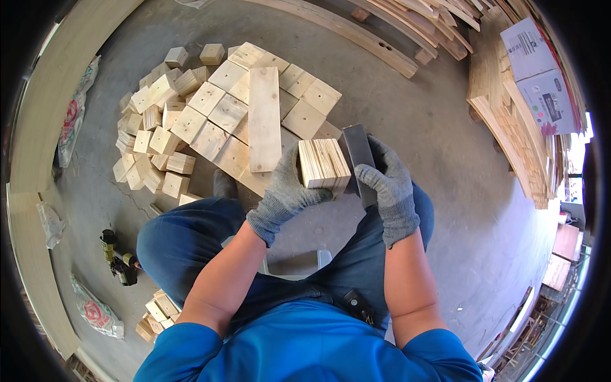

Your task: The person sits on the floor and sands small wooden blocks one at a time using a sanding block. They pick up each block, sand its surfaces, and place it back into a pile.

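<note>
Dozens of pale wooden blocks (165, 141) lie heaped beside a flat layer of square blocks (227, 114), which a plank (265, 121) partly covers. Stacked boards (509, 137) at the right run off into the dark rim. The left hand (289, 181), gloved in grey knit, closes round a streaky, layered wood block (324, 163) before the knees; the right hand (387, 181) grips a smooth dark bar (360, 164) beside it, some fingertips hidden.

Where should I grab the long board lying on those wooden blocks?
Probably grip the long board by both long edges, around its middle, coming from above. It lies flat across the wooden blocks, narrow enough, it seems, for one hand to span, and its top is uncovered. Your left hand is nearest but occupied.
</note>
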Demonstrator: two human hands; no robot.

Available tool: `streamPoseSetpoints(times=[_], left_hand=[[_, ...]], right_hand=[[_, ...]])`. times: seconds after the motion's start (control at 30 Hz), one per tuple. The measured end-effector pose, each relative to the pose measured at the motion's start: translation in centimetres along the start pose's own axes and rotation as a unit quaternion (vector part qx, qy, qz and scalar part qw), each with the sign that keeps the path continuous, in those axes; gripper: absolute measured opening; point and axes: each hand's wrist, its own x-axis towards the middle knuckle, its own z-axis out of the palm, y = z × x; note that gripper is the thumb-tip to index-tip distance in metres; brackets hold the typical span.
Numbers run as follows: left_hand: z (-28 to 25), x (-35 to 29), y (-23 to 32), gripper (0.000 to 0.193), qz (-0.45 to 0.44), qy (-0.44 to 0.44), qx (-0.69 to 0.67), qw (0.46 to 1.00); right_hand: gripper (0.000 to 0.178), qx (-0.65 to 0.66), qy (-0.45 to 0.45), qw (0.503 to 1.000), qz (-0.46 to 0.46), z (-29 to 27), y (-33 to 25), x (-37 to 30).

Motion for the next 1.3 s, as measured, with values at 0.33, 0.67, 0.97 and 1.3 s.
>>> streamPoseSetpoints(times=[0.33,0.67,0.97,1.3], left_hand=[[-2.2,-0.3,-0.4,0.117,0.077,-0.023,0.187,0.979],[0.1,-1.2,1.0,0.125,0.056,-0.080,0.282,0.955],[-2.9,-0.4,-3.1,0.120,0.101,-0.037,0.056,0.993],[-0.9,-0.6,-1.8,0.121,0.048,-0.074,-0.027,0.996]], right_hand=[[0.075,-0.361,-0.031,0.900,-0.242,1.4,1.9,-2.9],[0.075,-0.344,0.042,0.904,-0.250,0.3,1.5,0.3],[0.074,-0.324,-0.037,0.897,-0.297,3.1,1.0,-2.0],[0.072,-0.321,-0.022,0.899,-0.296,2.6,1.4,-1.8]])
